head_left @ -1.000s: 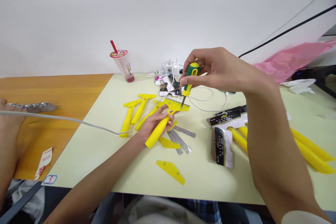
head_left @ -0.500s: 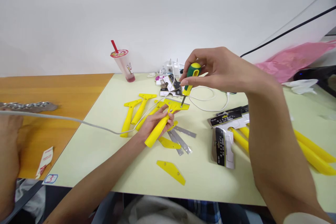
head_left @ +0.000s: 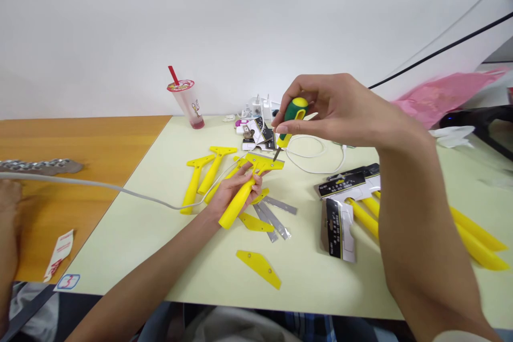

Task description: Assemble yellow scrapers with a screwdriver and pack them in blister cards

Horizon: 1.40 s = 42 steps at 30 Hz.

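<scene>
My left hand (head_left: pixel 234 189) is closed around a yellow scraper (head_left: pixel 237 204), its wide head pointing away from me. In my right hand (head_left: pixel 332 107) is a green and yellow screwdriver (head_left: pixel 295 110), pinched between thumb and fingers, with its shaft slanting down to the right side of the scraper head. Whether the tip touches the screw there I cannot tell. Beneath my left hand lie several grey blades (head_left: pixel 276 220) and a yellow plate (head_left: pixel 256 223). Another yellow plate (head_left: pixel 259 267) with two holes lies nearer the front edge. More yellow scrapers (head_left: pixel 195 184) rest left of the hand.
A cup with a red straw (head_left: pixel 189 104) stands near the wall. Packaged scrapers (head_left: pixel 339 230) lie to the right, partly behind my forearm. A white cable (head_left: pixel 132 192) crosses the table at left. Chargers (head_left: pixel 256 107) sit at the back. A co-worker's arm (head_left: pixel 8 224) is at far left.
The whole view has shifted slightly. Both hands keep their grips, and the screwdriver still stands at the right side of the scraper head, its shaft looking a little more slanted.
</scene>
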Each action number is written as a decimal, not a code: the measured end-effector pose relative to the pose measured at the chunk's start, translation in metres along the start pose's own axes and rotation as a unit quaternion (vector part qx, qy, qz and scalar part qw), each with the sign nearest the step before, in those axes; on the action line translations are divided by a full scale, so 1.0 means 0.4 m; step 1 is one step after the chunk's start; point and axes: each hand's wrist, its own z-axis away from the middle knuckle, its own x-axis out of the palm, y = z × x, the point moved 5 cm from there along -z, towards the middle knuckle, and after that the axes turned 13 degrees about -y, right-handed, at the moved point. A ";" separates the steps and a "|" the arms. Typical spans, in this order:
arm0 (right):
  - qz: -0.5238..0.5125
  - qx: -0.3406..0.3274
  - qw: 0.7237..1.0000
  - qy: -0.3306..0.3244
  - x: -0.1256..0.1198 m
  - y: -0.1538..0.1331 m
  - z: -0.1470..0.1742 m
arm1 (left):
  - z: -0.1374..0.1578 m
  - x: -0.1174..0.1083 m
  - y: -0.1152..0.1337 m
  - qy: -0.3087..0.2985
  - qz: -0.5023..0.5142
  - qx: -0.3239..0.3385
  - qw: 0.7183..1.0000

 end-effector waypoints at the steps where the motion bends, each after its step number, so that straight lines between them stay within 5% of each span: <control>1: -0.003 -0.001 1.000 -0.004 0.003 0.002 -0.002 | 0.000 0.001 0.000 0.000 0.000 0.000 1.000; 42: -0.038 -0.007 0.999 -0.028 0.021 0.010 -0.014 | -0.003 -0.001 0.000 -0.013 -0.002 0.011 1.000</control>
